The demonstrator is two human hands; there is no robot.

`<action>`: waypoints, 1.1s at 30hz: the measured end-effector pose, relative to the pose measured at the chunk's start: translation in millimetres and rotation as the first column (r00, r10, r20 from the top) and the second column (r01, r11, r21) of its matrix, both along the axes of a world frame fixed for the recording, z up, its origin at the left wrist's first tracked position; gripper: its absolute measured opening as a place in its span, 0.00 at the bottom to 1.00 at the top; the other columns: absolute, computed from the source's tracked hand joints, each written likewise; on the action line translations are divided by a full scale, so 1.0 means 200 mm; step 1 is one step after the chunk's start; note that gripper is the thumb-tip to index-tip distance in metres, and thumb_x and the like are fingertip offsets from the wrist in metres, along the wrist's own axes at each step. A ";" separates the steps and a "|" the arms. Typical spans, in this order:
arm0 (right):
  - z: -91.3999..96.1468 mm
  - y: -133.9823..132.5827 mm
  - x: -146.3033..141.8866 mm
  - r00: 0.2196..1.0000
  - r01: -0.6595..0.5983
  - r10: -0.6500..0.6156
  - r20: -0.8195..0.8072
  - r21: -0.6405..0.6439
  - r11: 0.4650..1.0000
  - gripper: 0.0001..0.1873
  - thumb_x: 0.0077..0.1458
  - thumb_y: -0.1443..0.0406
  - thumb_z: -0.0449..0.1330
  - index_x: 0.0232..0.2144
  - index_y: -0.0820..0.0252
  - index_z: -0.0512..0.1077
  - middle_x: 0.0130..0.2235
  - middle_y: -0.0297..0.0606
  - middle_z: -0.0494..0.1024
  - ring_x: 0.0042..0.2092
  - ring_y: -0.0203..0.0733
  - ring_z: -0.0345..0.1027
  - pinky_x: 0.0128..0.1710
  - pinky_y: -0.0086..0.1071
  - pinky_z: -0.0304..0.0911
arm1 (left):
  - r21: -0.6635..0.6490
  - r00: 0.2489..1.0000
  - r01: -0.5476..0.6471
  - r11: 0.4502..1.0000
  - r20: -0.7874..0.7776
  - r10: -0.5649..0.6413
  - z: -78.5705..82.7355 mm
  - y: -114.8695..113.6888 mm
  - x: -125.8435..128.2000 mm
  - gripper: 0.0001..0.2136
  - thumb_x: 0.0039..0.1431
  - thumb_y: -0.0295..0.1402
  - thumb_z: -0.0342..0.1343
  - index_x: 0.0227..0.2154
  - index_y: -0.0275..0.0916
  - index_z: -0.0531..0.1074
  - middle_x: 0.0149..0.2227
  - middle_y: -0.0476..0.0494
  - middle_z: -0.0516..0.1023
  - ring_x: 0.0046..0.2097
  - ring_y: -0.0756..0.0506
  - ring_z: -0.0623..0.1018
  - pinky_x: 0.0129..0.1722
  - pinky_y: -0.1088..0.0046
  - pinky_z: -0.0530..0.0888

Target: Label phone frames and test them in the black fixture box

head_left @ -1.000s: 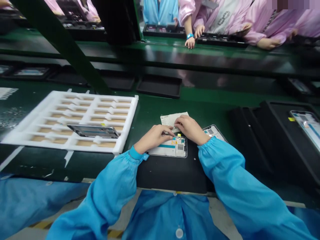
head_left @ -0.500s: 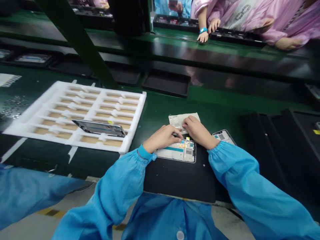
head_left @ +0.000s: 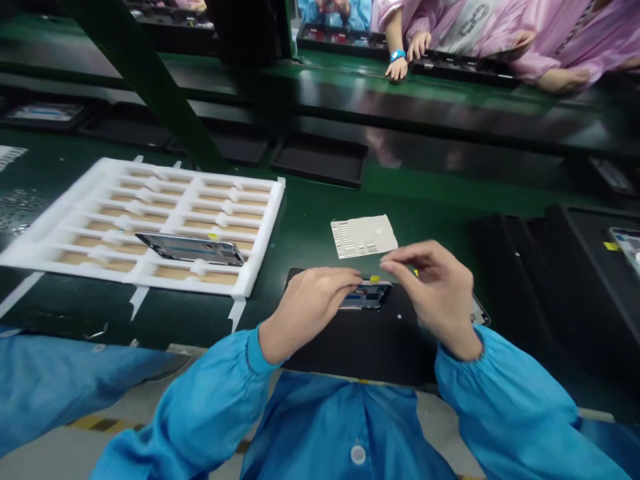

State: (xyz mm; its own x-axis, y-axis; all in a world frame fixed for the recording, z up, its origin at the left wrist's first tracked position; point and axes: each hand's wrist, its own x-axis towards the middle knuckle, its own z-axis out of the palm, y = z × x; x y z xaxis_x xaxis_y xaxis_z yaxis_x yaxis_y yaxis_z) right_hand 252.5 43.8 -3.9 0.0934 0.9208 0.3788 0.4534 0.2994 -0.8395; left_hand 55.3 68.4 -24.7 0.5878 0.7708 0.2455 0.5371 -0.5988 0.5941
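Note:
My left hand (head_left: 307, 307) grips a phone frame (head_left: 367, 295) by its near end and holds it tilted, edge-on, above the black mat (head_left: 360, 347). My right hand (head_left: 433, 290) is raised just right of the frame, thumb and forefinger pinched together near a small yellow tab (head_left: 375, 279); what the pinch holds is too small to make out. A pale sticker sheet (head_left: 364, 236) lies on the green bench just beyond both hands. The edge of a second phone frame (head_left: 479, 311) peeks out behind my right wrist.
A white foam tray (head_left: 150, 227) with slotted rows lies at the left, one dark phone frame (head_left: 193, 248) resting across it. Black trays (head_left: 320, 160) line the conveyor behind. More black trays (head_left: 575, 280) stack at the right. Other people's hands (head_left: 400, 67) work across the line.
The phone frame lay flat on the mat under both hands; now my left hand has lifted and tilted it. My right hand has come off the sticker sheet and risen, pinched.

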 end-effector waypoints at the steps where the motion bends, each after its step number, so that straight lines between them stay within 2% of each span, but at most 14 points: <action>1: 0.02 -0.07 0.00 0.994 -0.039 0.036 0.101 0.030 0.999 0.03 0.58 0.67 0.63 0.36 0.55 0.73 0.36 0.35 0.79 0.39 0.41 0.75 0.41 0.36 0.72 | 0.062 1.000 0.008 0.998 0.004 -0.008 0.00 -0.04 -0.01 0.09 0.67 0.29 0.52 0.44 0.42 0.77 0.46 0.47 0.82 0.45 0.43 0.82 0.47 0.66 0.77; 4: 0.05 -0.19 0.00 0.914 -0.188 0.143 0.379 0.083 0.979 0.10 0.61 0.71 0.60 0.43 0.53 0.72 0.39 0.35 0.80 0.41 0.40 0.75 0.43 0.35 0.70 | 0.204 1.000 0.006 0.979 0.026 -0.011 -0.01 -0.13 -0.06 0.08 0.67 0.29 0.53 0.44 0.39 0.75 0.44 0.46 0.82 0.42 0.44 0.82 0.44 0.68 0.77; 8: 0.04 -0.21 -0.01 0.802 -0.266 0.194 0.566 0.047 0.963 0.11 0.63 0.71 0.57 0.47 0.56 0.69 0.41 0.39 0.79 0.43 0.43 0.73 0.44 0.38 0.67 | 0.253 0.997 -0.034 0.967 0.079 0.014 -0.03 -0.17 -0.10 0.06 0.67 0.30 0.54 0.44 0.38 0.74 0.43 0.46 0.83 0.42 0.46 0.82 0.43 0.69 0.76; 12: 0.06 -0.17 -0.04 0.728 -0.289 0.266 0.632 -0.069 0.955 0.06 0.66 0.68 0.54 0.42 0.58 0.70 0.39 0.41 0.79 0.41 0.43 0.72 0.41 0.38 0.66 | 0.262 0.993 -0.040 0.964 0.114 0.011 -0.03 -0.18 -0.12 0.05 0.66 0.28 0.55 0.43 0.38 0.73 0.42 0.47 0.83 0.42 0.47 0.82 0.42 0.71 0.76; 17: 0.10 -0.17 -0.07 0.686 -0.283 0.309 0.659 -0.149 0.947 0.08 0.67 0.67 0.52 0.37 0.58 0.71 0.38 0.41 0.78 0.39 0.43 0.71 0.39 0.37 0.64 | 0.255 0.990 -0.026 0.967 0.138 -0.009 -0.04 -0.19 -0.12 0.05 0.66 0.27 0.55 0.43 0.38 0.73 0.41 0.48 0.83 0.41 0.48 0.82 0.42 0.72 0.75; 24: 0.15 -0.18 -0.12 0.576 -0.279 0.369 0.729 -0.249 0.927 0.07 0.63 0.73 0.54 0.40 0.61 0.70 0.35 0.38 0.76 0.36 0.42 0.68 0.34 0.35 0.61 | 0.288 0.984 -0.029 0.957 0.174 -0.023 -0.06 -0.21 -0.12 0.06 0.65 0.25 0.55 0.43 0.37 0.72 0.41 0.48 0.83 0.41 0.48 0.82 0.39 0.72 0.74; 28: 0.16 -0.19 -0.16 0.567 -0.269 0.369 0.736 -0.258 0.928 0.08 0.61 0.75 0.56 0.40 0.63 0.70 0.36 0.39 0.76 0.37 0.44 0.68 0.36 0.36 0.62 | 0.294 0.985 -0.027 0.955 0.171 -0.025 -0.06 -0.21 -0.13 0.07 0.66 0.25 0.54 0.45 0.36 0.72 0.42 0.46 0.83 0.43 0.47 0.82 0.39 0.72 0.74; 33: 0.11 -0.21 -0.15 0.655 -0.296 0.327 0.681 -0.166 0.940 0.09 0.63 0.73 0.56 0.44 0.62 0.71 0.40 0.41 0.77 0.40 0.42 0.69 0.39 0.36 0.64 | 0.320 0.982 -0.032 0.947 0.185 -0.029 -0.07 -0.21 -0.13 0.07 0.66 0.24 0.54 0.45 0.35 0.72 0.43 0.44 0.83 0.44 0.46 0.82 0.40 0.72 0.74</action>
State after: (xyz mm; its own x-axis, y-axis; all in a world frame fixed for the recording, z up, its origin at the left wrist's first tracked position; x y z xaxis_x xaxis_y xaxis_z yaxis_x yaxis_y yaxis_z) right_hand 222.8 1.4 18.8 -0.4749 0.8613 0.1806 0.7918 0.5078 -0.3395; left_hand 29.5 26.1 -39.6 0.5077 0.6338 0.5836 0.4374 -0.7732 0.4592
